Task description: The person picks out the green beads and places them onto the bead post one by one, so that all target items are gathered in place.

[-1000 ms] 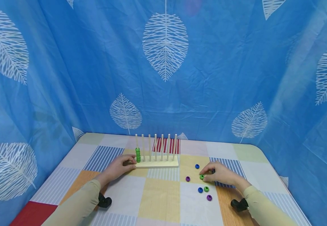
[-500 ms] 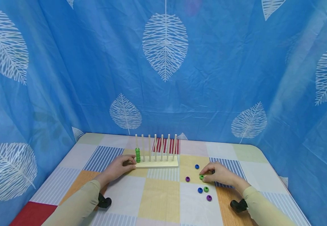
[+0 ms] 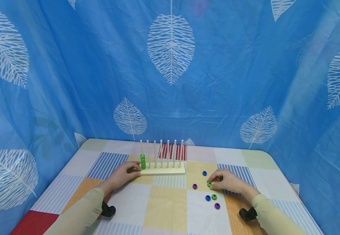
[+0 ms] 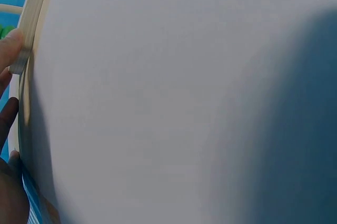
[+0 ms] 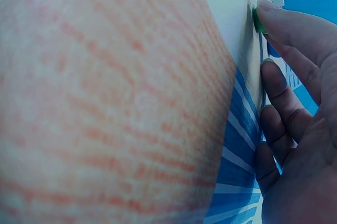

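Note:
In the head view a pale wooden peg stand (image 3: 164, 170) carries a row of several upright pegs, and green beads (image 3: 143, 162) are stacked on its leftmost peg. My left hand (image 3: 125, 173) grips the left end of the base; the left wrist view shows the thumb (image 4: 10, 48) against the board's edge. On the right, my right hand (image 3: 228, 180) has thumb and forefinger around a green bead (image 3: 209, 184) at the tabletop. The right wrist view shows that bead (image 5: 258, 21) at the thumb tip, partly hidden. The other right fingers are bent.
Around the right hand lie loose beads: a blue one (image 3: 204, 173), a purple one (image 3: 194, 186), another blue bead (image 3: 208, 198), a green one (image 3: 214, 197) and a second purple one (image 3: 217, 206). A patchwork cloth (image 3: 168, 204) covers the table; blue curtains (image 3: 217, 81) hang behind.

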